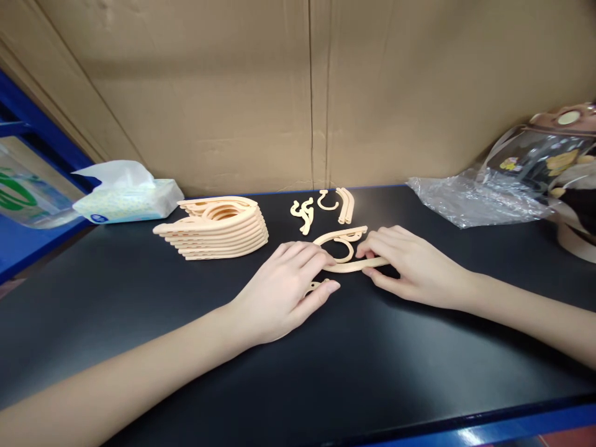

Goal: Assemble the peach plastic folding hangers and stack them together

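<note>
A cream plastic folding clothes hanger (344,268) lies on the black table in front of me, its round hook (345,251) inside its curved arms. My left hand (291,282) covers the hanger's left end, fingers bent over it and thumb stretched out below. Between that thumb and the fingers shows a small piece with holes, partly hidden by the hand. My right hand (410,267) pinches the right part of the lower arm between thumb and fingers. Behind the hanger lie loose hooks (305,214), a single hook (328,202) and curved arm pieces (345,206).
A stack of folded cream hangers (218,233) stands left of my hands. Behind it sits a tissue pack (133,198). At the back right are a crumpled clear plastic bag (465,195) and a transparent bag with brown trim (526,152). A cardboard wall (233,105) closes off the back.
</note>
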